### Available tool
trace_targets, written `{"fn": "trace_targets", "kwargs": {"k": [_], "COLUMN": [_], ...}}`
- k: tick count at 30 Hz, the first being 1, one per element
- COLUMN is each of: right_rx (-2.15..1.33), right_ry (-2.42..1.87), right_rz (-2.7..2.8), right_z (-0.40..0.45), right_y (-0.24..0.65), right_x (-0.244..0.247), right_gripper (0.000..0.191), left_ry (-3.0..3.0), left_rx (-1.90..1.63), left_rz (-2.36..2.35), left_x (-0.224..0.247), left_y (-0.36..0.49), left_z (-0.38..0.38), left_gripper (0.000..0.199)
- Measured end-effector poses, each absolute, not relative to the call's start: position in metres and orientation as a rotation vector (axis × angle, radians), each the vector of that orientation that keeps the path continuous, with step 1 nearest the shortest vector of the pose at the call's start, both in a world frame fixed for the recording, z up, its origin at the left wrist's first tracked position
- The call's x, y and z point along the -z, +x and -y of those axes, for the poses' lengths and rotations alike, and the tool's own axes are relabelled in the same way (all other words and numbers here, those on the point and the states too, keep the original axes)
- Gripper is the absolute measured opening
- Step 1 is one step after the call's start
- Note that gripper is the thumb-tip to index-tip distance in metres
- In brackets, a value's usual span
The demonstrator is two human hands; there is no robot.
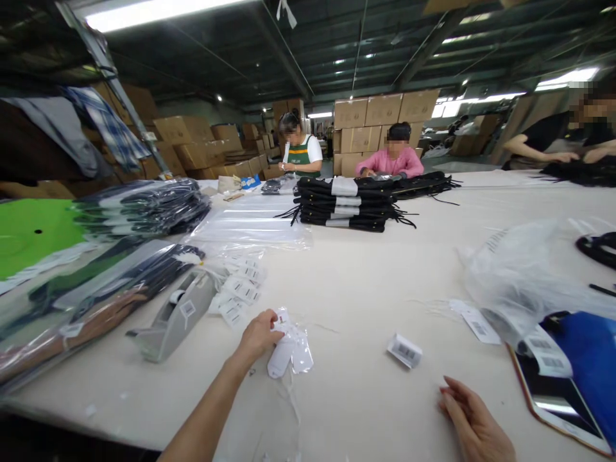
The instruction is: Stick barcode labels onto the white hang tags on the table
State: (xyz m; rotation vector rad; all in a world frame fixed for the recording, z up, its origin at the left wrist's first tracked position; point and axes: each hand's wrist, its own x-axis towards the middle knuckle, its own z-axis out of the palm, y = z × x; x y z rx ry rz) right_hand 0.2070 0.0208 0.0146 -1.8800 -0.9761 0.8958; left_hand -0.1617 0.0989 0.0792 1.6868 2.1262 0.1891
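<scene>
My left hand [260, 335] reaches over the white table [356, 282], its thumb and fingers closed at the upper edge of a small pile of white hang tags [283, 353] with thin strings. At the lower right my right hand [474, 420] rests low over the table, fingers loosely curled and apart, with nothing in it. A curled white barcode label [405, 351] lies between the hands, nearer the right one. More barcode labels [240, 289] are spread beside a grey tape dispenser [180, 314], left of the tags.
Bagged garments [139, 208] and another person's arm [96, 317] are at left. Black stacked garments [344, 205] stand at the back. Clear plastic [514, 269], a phone [563, 401] and a blue item [590, 359] lie at right. Three people work beyond.
</scene>
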Motion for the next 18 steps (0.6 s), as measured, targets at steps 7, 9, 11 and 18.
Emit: {"fn": "trace_targets", "kwargs": {"k": [7,9,11,18], "right_rx": [-0.787,-0.766,-0.762,-0.85], "right_ry": [-1.906,-1.896,-1.901,-1.865], "right_rz": [1.083,1.111,1.115,0.979], "right_z": [-0.02,-0.021,-0.021,-0.012], "right_y": [0.204,0.203,0.203,0.203], "right_x": [-0.007,-0.007,-0.009,-0.013], "right_gripper": [0.056,0.055,0.055,0.057], "left_ry": [1.624,1.53,1.424,0.91], "left_rx": [-0.111,-0.195,-0.289,-0.677], "left_rz": [-2.181,-2.202,-2.202,-1.797], "left_x": [-0.069,-0.062,-0.058,-0.076], "left_y": [-0.142,-0.14,-0.142,-0.155], "left_z": [-0.06,-0.056,-0.056,-0.051], "left_gripper": [0.032,0.035,0.032,0.032]}}
